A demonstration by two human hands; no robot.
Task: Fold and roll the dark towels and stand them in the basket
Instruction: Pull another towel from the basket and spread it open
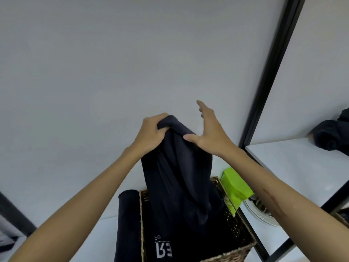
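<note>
Bunched in the left hand, the top of one dark towel is held up at arm's length, its loose length hanging down into the wicker basket. Beside it the right hand is spread wide, fingers apart and holding nothing, thumb just touching the cloth. By my judgement this is the step of lifting a towel out for folding; next, the free hand needs to find a corner or edge. Three towels show: the held one, one in the basket bearing white lettering, and one rolled towel just outside its left wall.
</note>
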